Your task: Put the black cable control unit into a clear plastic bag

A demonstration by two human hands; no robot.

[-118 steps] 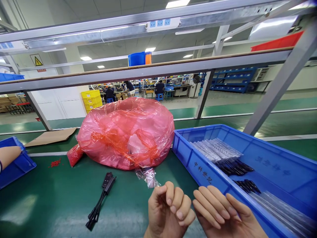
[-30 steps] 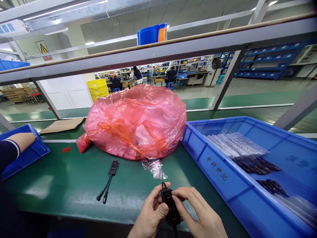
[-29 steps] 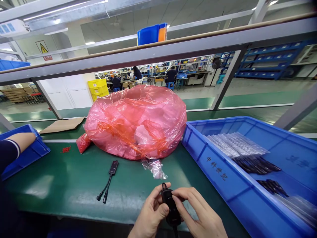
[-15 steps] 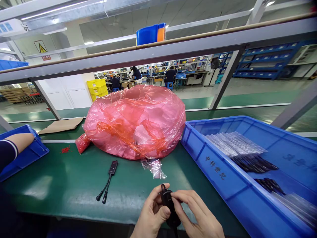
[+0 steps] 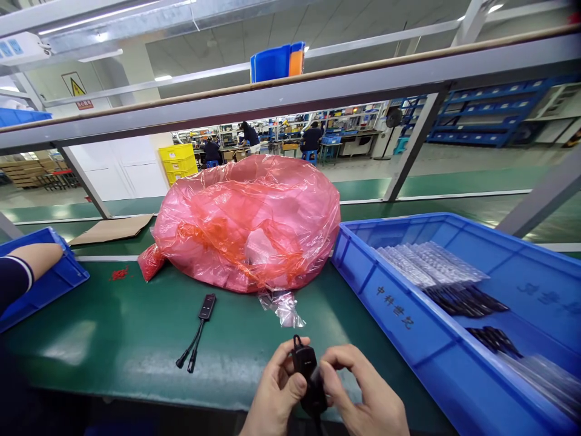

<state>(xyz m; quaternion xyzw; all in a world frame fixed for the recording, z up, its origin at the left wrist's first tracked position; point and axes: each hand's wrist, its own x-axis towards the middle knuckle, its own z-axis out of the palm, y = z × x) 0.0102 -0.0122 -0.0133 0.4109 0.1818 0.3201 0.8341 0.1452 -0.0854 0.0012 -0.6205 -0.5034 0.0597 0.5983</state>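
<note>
My left hand (image 5: 279, 387) is closed around a small black electronic controller (image 5: 308, 378), which has a loop at its top end and a cable leaving the bottom. With thumb and index finger pinched together, my right hand (image 5: 365, 387) is at the controller's right edge. A blurred, pale, thin sliver shows at those fingertips; what it is I cannot make out. To the left, a similar black controller (image 5: 207, 307) with two short cable ends lies on the green table (image 5: 140, 345).
A large pink plastic bag (image 5: 254, 224) bulges behind my hands. The blue bin (image 5: 385, 297) on the right holds bubble-wrap bags (image 5: 426, 263) and black items. At left, another person's arm (image 5: 39, 263) reaches into a blue bin (image 5: 68, 281). Small red pieces (image 5: 119, 274) lie nearby.
My right fingertips have come away from the controller's upper face to its right edge and curled into a tighter pinch. My left hand keeps its hold, shifted very slightly left.
</note>
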